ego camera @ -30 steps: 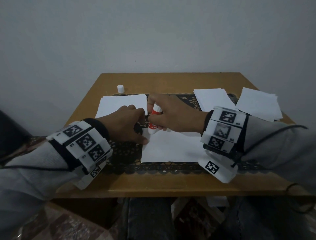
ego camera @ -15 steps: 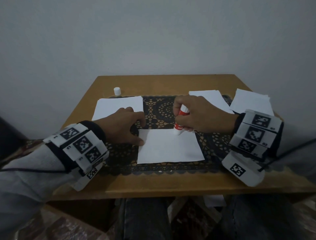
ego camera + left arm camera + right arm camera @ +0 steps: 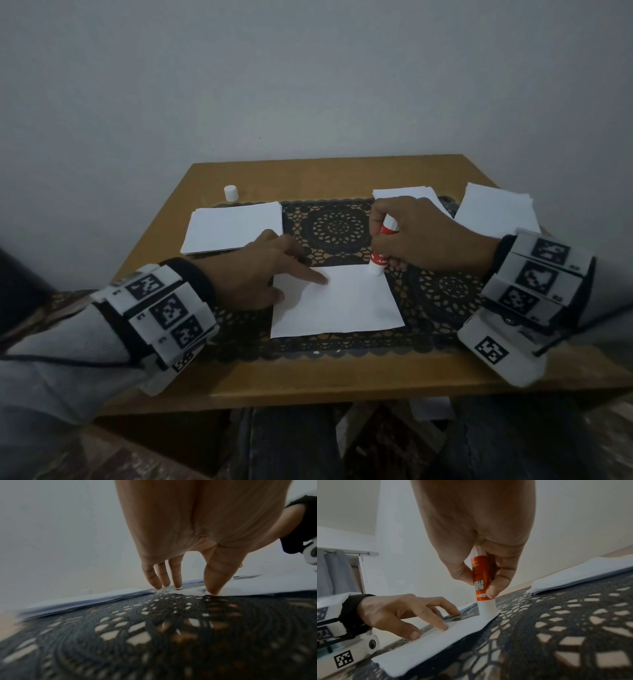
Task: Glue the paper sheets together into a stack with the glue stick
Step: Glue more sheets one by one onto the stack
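The right hand is clamped on the glue stick: the thumb and the curled fingers wrap its red body, and its white top end sticks out above the fist. The stick stands almost upright below the hand, and its white lower end touches the single paper sheet near the far right corner of that sheet. So the sheet lies under and toward the person from the right hand, on the dark lace mat which covers the counter.

The left hand holds nothing; its fingers are spread apart and nearly straight. The forefinger and the thumb press on the left part of the same sheet, while the other fingertips come down on the mat just beyond the far edge of the sheet. The glue stick is to the right of this hand, apart from it.

A pile of paper lies just beyond the left hand, to its left side. Two more piles are behind the right hand: one is partly hidden by the knuckles, the other lies farther to the right of it. A small white cap stands on the bare counter beyond the left pile, well apart from both hands.
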Demonstrator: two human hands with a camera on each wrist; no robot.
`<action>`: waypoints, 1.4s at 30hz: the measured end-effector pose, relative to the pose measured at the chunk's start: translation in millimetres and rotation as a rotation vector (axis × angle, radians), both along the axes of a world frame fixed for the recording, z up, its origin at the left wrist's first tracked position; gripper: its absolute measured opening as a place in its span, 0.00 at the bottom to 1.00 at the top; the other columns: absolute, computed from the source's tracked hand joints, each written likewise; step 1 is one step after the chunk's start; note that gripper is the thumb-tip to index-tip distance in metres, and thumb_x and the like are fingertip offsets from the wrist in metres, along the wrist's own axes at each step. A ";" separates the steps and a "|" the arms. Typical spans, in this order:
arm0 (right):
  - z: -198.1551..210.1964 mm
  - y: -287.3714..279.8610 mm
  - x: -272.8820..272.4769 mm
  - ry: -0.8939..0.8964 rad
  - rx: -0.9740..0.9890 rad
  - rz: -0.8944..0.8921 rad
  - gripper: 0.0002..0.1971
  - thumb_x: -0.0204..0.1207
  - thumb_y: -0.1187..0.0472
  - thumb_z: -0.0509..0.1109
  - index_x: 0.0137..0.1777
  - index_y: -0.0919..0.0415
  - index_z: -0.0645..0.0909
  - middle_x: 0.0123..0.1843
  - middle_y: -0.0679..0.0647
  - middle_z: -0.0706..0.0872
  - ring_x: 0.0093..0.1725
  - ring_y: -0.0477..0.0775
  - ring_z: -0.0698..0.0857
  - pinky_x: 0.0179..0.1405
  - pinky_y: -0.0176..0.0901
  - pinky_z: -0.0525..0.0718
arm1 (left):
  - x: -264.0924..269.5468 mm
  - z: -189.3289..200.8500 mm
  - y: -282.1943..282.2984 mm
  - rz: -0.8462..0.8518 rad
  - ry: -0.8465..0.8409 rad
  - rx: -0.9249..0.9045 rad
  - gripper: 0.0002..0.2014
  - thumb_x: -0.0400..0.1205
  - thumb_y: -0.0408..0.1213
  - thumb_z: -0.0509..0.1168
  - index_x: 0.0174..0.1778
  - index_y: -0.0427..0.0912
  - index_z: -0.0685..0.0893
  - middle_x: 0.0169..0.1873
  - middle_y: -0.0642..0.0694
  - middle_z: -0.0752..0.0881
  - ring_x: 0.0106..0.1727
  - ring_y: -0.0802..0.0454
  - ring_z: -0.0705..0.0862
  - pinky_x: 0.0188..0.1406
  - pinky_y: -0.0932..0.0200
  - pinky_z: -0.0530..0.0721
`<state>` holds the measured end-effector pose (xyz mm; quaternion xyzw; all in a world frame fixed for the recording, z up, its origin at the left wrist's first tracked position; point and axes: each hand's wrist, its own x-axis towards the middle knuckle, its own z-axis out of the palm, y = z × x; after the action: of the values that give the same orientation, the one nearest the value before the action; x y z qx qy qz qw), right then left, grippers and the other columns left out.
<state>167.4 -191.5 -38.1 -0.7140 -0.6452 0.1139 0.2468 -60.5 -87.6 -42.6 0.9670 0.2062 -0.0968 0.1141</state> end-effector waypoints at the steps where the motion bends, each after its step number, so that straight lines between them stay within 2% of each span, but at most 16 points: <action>1: -0.2 0.5 -0.4 -0.024 0.002 -0.016 0.03 0.76 0.58 0.71 0.43 0.55 0.79 0.45 0.47 0.84 0.41 0.48 0.85 0.45 0.47 0.86 | 1.6 -1.0 -1.3 -0.025 0.014 0.017 0.32 0.80 0.30 0.65 0.73 0.70 0.70 0.76 0.53 0.63 0.72 0.50 0.60 0.73 0.46 0.68; 3: 2.1 1.5 -0.7 -0.039 0.022 -0.051 0.04 0.75 0.57 0.71 0.43 0.55 0.80 0.47 0.47 0.84 0.46 0.50 0.83 0.46 0.44 0.83 | 3.5 -2.7 -1.7 -0.049 0.031 0.048 0.33 0.79 0.29 0.64 0.73 0.71 0.70 0.78 0.53 0.60 0.72 0.50 0.59 0.73 0.45 0.67; 5: 9.3 2.5 -1.7 -0.035 0.070 -0.079 0.04 0.75 0.57 0.71 0.43 0.57 0.81 0.46 0.46 0.83 0.45 0.48 0.82 0.41 0.38 0.78 | 3.8 -3.7 -0.9 -0.046 0.026 0.051 0.33 0.79 0.30 0.64 0.72 0.71 0.70 0.78 0.53 0.60 0.72 0.51 0.59 0.73 0.46 0.68; 8: 20.0 1.6 -5.0 -0.048 0.137 -0.083 0.04 0.74 0.57 0.71 0.42 0.57 0.81 0.44 0.46 0.84 0.43 0.47 0.80 0.37 0.34 0.75 | 3.6 -4.2 0.0 -0.050 0.004 0.032 0.27 0.81 0.39 0.66 0.72 0.71 0.71 0.77 0.53 0.62 0.71 0.51 0.60 0.72 0.46 0.68; 12: 17.0 -5.2 -8.9 -0.069 0.049 -0.073 0.02 0.75 0.58 0.69 0.44 0.53 0.80 0.44 0.41 0.81 0.41 0.41 0.79 0.34 0.23 0.69 | 3.9 -2.4 -2.2 -0.050 0.011 0.004 0.24 0.80 0.52 0.66 0.72 0.70 0.72 0.76 0.53 0.63 0.72 0.50 0.60 0.72 0.45 0.68; 15: 8.0 -7.1 -9.9 -0.006 0.006 -0.029 0.02 0.76 0.59 0.69 0.44 0.52 0.78 0.47 0.45 0.82 0.44 0.45 0.80 0.40 0.34 0.77 | 4.9 -0.8 -5.2 -0.022 0.039 0.004 0.26 0.77 0.57 0.66 0.73 0.70 0.72 0.77 0.53 0.62 0.73 0.51 0.59 0.74 0.47 0.67; 19: 1.0 -7.9 -12.3 -0.009 -0.007 -0.029 0.03 0.77 0.60 0.69 0.48 0.55 0.78 0.46 0.45 0.80 0.42 0.44 0.79 0.39 0.33 0.76 | 6.0 0.1 -7.0 -0.009 0.049 0.000 0.28 0.74 0.59 0.67 0.72 0.70 0.72 0.77 0.54 0.62 0.74 0.52 0.58 0.75 0.48 0.66; 24: 1.2 -13.1 -22.0 0.015 -0.042 -0.002 0.05 0.76 0.59 0.70 0.46 0.52 0.76 0.43 0.39 0.78 0.42 0.46 0.78 0.40 0.34 0.77 | 6.9 0.8 -8.8 -0.005 0.051 0.000 0.28 0.75 0.58 0.68 0.72 0.69 0.72 0.77 0.54 0.61 0.74 0.52 0.58 0.75 0.48 0.66; 26: 1.3 -18.8 -25.6 0.023 -0.063 0.008 0.05 0.75 0.58 0.71 0.46 0.51 0.77 0.45 0.42 0.80 0.43 0.47 0.79 0.43 0.38 0.79 | 7.6 1.0 -9.2 -0.005 0.049 0.006 0.28 0.75 0.58 0.68 0.72 0.69 0.72 0.77 0.54 0.62 0.74 0.52 0.59 0.75 0.49 0.66; 29: 0.4 -30.2 -27.7 0.028 -0.052 0.008 0.05 0.74 0.58 0.72 0.45 0.53 0.78 0.44 0.44 0.82 0.41 0.47 0.80 0.42 0.38 0.81 | 7.8 0.6 -9.3 -0.006 0.043 -0.019 0.28 0.75 0.57 0.69 0.73 0.67 0.73 0.77 0.54 0.62 0.74 0.53 0.61 0.75 0.52 0.66; 31: 0.0 -37.9 -27.7 0.054 -0.048 0.017 0.05 0.73 0.59 0.72 0.45 0.55 0.78 0.43 0.45 0.84 0.42 0.45 0.82 0.39 0.37 0.83 | 7.1 1.0 -9.2 -0.009 0.041 -0.030 0.27 0.76 0.56 0.69 0.73 0.67 0.73 0.77 0.54 0.62 0.74 0.53 0.62 0.74 0.54 0.66; 34: -0.3 -48.8 -27.2 0.091 -0.064 0.048 0.06 0.73 0.60 0.73 0.45 0.55 0.78 0.43 0.45 0.84 0.49 0.33 0.79 0.38 0.32 0.83 | 7.1 2.3 -9.3 -0.012 0.040 -0.020 0.28 0.76 0.56 0.68 0.73 0.66 0.73 0.77 0.54 0.63 0.74 0.54 0.62 0.74 0.56 0.66; 35: -0.5 -51.9 -27.9 0.090 -0.061 0.057 0.06 0.73 0.60 0.73 0.44 0.54 0.78 0.43 0.46 0.84 0.49 0.36 0.80 0.39 0.33 0.82 | 7.9 2.5 -9.6 -0.012 0.039 -0.013 0.28 0.76 0.57 0.68 0.74 0.66 0.72 0.77 0.54 0.64 0.74 0.54 0.62 0.73 0.56 0.66; 38: 0.3 -55.7 -28.8 0.070 -0.057 0.047 0.06 0.74 0.60 0.73 0.43 0.54 0.78 0.42 0.50 0.85 0.44 0.55 0.83 0.41 0.42 0.84 | 10.2 1.6 -10.7 0.013 0.026 -0.004 0.31 0.75 0.58 0.69 0.75 0.63 0.69 0.76 0.55 0.66 0.74 0.55 0.64 0.74 0.56 0.65; 40: 2.3 -54.1 -25.9 0.139 -0.124 0.035 0.05 0.75 0.61 0.72 0.43 0.54 0.78 0.40 0.50 0.87 0.39 0.56 0.86 0.38 0.43 0.87 | 10.8 0.6 -10.9 0.041 0.009 -0.011 0.35 0.74 0.58 0.70 0.76 0.62 0.65 0.76 0.56 0.67 0.73 0.55 0.65 0.74 0.55 0.66; 42: 3.3 -50.5 -21.2 0.244 -0.214 0.057 0.04 0.78 0.61 0.70 0.44 0.58 0.78 0.35 0.51 0.89 0.32 0.52 0.89 0.32 0.41 0.89 | 11.2 0.1 -10.9 0.057 -0.002 -0.022 0.38 0.73 0.58 0.72 0.77 0.60 0.62 0.74 0.56 0.67 0.71 0.56 0.65 0.72 0.57 0.67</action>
<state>146.2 -242.0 -34.7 -0.6986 -0.6145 0.2749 0.2425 -49.3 -98.4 -42.5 0.9595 0.2324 -0.0950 0.1276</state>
